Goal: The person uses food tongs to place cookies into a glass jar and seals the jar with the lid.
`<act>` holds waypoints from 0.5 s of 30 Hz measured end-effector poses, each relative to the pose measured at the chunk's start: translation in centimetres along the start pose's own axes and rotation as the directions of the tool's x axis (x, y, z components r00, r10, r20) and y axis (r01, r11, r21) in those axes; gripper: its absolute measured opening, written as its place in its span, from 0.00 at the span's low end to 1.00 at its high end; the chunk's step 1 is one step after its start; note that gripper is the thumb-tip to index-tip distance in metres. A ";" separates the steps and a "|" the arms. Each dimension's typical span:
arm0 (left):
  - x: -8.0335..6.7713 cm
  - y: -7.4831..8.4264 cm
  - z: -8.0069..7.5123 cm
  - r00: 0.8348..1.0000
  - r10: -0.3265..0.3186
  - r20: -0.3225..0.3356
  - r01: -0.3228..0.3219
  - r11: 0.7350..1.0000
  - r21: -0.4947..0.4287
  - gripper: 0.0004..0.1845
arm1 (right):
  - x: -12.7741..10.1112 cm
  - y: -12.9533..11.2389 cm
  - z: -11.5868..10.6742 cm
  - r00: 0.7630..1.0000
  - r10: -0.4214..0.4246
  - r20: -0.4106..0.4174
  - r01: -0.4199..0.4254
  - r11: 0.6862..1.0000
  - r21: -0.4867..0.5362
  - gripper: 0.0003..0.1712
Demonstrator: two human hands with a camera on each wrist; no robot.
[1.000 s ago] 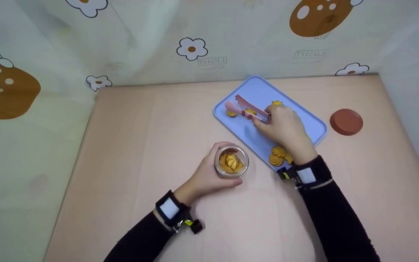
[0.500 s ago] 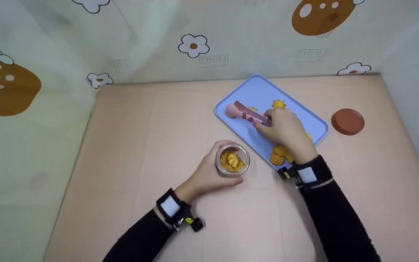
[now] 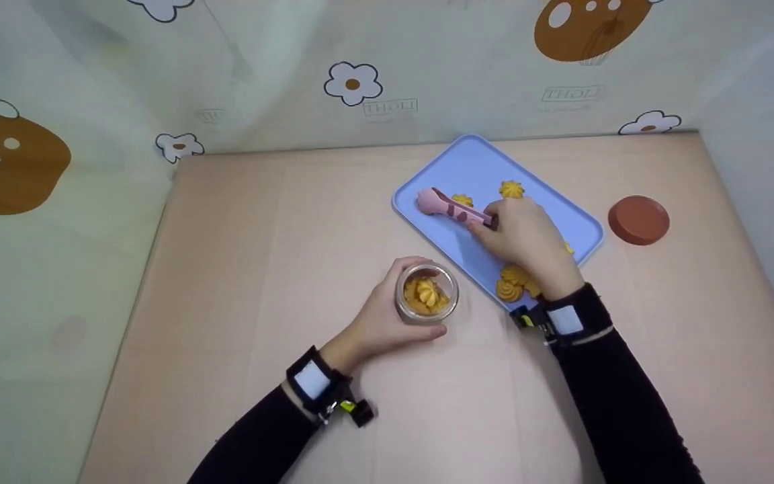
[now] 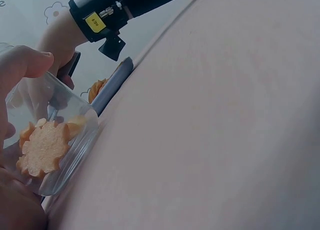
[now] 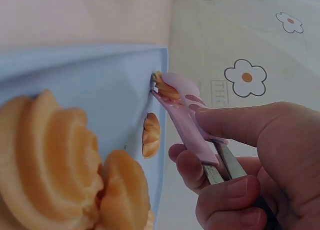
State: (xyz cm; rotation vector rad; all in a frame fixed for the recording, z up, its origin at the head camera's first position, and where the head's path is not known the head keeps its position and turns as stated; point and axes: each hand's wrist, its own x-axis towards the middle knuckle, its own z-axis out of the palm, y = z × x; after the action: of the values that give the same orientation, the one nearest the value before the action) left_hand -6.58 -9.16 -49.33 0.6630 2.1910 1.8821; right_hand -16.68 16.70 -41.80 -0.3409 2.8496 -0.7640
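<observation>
Holding: left hand (image 3: 377, 321) wraps jar (image 3: 426, 294), near the tray (image 3: 474, 168); right hand (image 3: 527, 236) pinches tongs (image 3: 453, 208) shut on a cookie (image 5: 166, 87) at tray's corner. We judge: squeeze evenly, lift level.

Left hand (image 4: 17, 89) fills the nine o'clock edge, thumb curled over the rim of a clear glass jar (image 4: 60, 140) that leans toward the camera. Inside the jar sits a ridged orange cookie (image 4: 42, 147), pressed against the wall. Up at eleven o'clock, the other arm's black wrist band (image 4: 100, 14) with its yellow tag. Just under it, the blue tray (image 4: 112, 87) edge, with a cookie (image 4: 96, 89) peeking behind. The pink table (image 4: 215, 130) fills everything from one to six o'clock.
</observation>
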 end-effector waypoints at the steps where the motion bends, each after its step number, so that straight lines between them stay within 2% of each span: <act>1: 0.0 0.0 0.0 1.000 -0.001 0.000 0.001 1.000 -0.002 0.53 | 0.0 0.0 -0.1 1.000 -0.005 -0.005 0.005 1.000 0.004 0.20; 8: 0.0 0.2 -0.1 1.000 -0.007 0.002 0.007 1.000 -0.009 0.52 | -0.5 0.1 -2.2 0.999 0.026 -0.027 -0.025 0.998 0.049 0.22; 12: 0.0 0.3 -0.1 1.000 -0.015 0.004 0.015 1.000 -0.026 0.52 | -1.2 0.3 -4.1 0.999 0.003 -0.053 0.000 0.998 0.056 0.23; 15: 0.1 0.3 -0.1 1.000 -0.019 0.004 0.019 0.999 -0.028 0.51 | -1.9 0.4 -5.7 0.998 -0.039 -0.039 0.041 0.998 0.052 0.24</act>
State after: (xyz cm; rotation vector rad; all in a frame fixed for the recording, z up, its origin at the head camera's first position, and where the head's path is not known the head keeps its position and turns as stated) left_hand -6.61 -9.15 -48.98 0.6383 2.1569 1.8971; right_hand -16.17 20.21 -36.92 -0.3814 2.8598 -0.8616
